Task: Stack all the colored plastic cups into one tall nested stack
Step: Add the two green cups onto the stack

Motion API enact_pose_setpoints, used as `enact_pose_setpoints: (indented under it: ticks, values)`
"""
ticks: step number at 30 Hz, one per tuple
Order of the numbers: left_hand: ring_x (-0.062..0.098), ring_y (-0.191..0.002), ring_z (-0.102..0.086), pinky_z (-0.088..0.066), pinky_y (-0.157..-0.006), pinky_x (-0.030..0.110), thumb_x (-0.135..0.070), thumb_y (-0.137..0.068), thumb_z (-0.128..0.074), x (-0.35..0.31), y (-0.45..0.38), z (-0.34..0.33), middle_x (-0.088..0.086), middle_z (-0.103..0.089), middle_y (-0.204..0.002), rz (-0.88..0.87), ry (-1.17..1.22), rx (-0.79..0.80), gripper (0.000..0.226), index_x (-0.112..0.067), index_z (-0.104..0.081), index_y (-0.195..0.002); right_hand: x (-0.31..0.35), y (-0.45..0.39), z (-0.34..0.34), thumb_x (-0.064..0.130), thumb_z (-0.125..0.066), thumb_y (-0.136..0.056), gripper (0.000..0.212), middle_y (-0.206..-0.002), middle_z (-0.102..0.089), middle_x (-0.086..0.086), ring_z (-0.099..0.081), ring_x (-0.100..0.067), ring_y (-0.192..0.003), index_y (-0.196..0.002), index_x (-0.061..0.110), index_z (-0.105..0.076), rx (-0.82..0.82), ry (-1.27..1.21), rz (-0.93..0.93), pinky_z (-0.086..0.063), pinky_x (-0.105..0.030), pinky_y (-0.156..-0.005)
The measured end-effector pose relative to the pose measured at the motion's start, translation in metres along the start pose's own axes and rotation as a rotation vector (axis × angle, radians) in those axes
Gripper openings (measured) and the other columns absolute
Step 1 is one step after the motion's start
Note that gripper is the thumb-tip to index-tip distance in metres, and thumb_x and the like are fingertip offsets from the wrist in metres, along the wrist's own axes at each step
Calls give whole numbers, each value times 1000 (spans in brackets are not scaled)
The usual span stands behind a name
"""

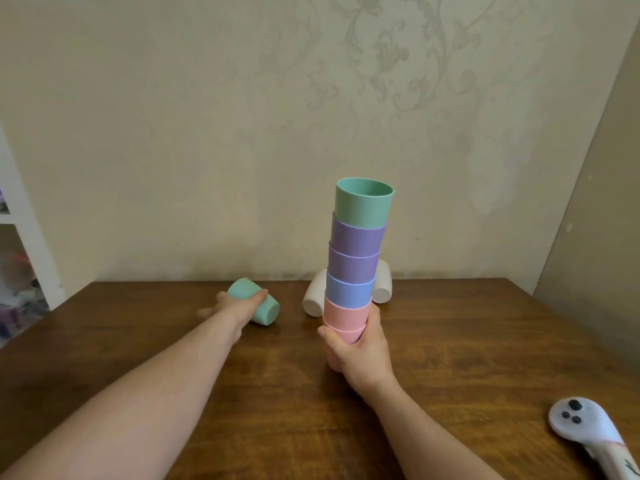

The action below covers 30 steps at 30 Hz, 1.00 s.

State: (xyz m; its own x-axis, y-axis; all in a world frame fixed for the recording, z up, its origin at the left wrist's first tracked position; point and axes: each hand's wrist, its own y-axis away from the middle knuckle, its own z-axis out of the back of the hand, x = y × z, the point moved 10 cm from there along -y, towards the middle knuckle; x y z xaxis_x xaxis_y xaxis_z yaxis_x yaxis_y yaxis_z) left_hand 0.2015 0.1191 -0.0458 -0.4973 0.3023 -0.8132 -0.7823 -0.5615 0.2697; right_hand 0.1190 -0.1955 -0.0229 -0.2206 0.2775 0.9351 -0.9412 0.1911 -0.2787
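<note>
The person's right hand (360, 348) is holding the stack of cups (355, 271) up off the desk (467, 341), with its grip wrapped tight around the two pink cups at the bottom. Above the pink ones are sitting a blue cup, two purple cups and a green cup (363, 202) on top, its mouth open and looking empty as far as I can see. The stack is leaning a little to the right. The left hand (239, 306) is reaching far across the desk and closing its grip over another green cup (265, 306), which is lying on its side. Two white cups (317, 299) are lying on their sides just behind the stack, near the wall. A white controller (585, 424) is resting at the near right corner. I think these cups are light, hard plastic and smooth, so they could slip. Taking the fallen cup by its round side looks easy. A tall stack like this will be wobbling, so holding it low and firm seems the safe way.
</note>
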Motion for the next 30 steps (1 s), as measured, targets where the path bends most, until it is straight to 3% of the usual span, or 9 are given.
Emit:
enact_pose_setpoints:
  ticks: [3,7,11,14,16,19,24,27,30]
  values:
    - [35,-108,-48,-49,-96,53,-55,-82,-94,-16,5,-9,17,-42,-140,-134,-25,-23,92,-29,-40,-151,-2,-1,-1,65,-87,-66,70,-120,-66,25,-64,11,-105,-113,77,-37,2,14,-2,-52,-17,-80]
    - [30,-108,-61,-59,-91,49,-23,-85,-95,-32,21,-21,15,-58,-139,-398,3,25,88,-31,-30,-144,-2,-1,-1,64,-87,-65,68,-121,-67,22,-64,11,-105,-114,72,-40,-5,12,10,-52,-20,-82]
    - [27,-132,-55,-55,-101,43,-5,-68,-101,-29,31,-15,5,-47,-157,-530,0,41,135,-41,-15,-165,0,0,-1,64,-86,-64,67,-121,-67,24,-65,8,-105,-114,69,-41,-2,-3,15,-52,-21,-83]
    - [21,-131,-53,-52,-98,39,-7,-68,-103,-15,27,-11,0,-51,-153,-537,56,84,134,-44,-21,-167,1,0,-2,65,-85,-63,71,-122,-67,22,-66,3,-108,-120,61,-43,7,-20,9,-52,-22,-83]
    - [23,-132,-56,-53,-99,40,-16,-72,-104,-11,25,-12,-6,-54,-144,-546,87,131,123,-46,-27,-163,1,1,-2,65,-85,-62,77,-122,-66,22,-65,2,-108,-126,56,-43,12,-22,3,-52,-22,-83]
    - [23,-135,-55,-52,-99,39,-30,-84,-98,-11,28,-11,-7,-55,-146,-543,150,178,102,-47,-33,-161,0,0,-3,59,-89,-68,80,-123,-64,24,-64,0,-110,-131,53,-39,35,-23,-14,-52,-23,-83]
    - [31,-142,-57,-56,-108,49,-31,-80,-101,-36,44,18,1,-59,-154,-540,201,98,107,-35,-37,-165,-2,-1,-5,57,-94,-67,87,-119,-68,25,-69,5,-98,-134,54,-40,105,-73,-75,-53,-11,-65]
    - [23,-129,-65,-55,-99,40,-36,-80,-100,-89,70,51,-5,-67,-135,-657,304,73,81,-28,-57,-147,12,-8,-4,52,-98,-59,106,-131,-69,16,-71,6,-106,-148,45,-41,175,-193,-68,-57,-25,-86]
    - [8,-113,-69,-55,-91,28,-33,-85,-97,-153,117,90,-14,-68,-128,-819,453,52,70,-31,-57,-143,36,-19,8,50,-98,-58,110,-131,-70,18,-72,-5,-115,-151,50,-40,138,-222,-45,-59,-35,-96]
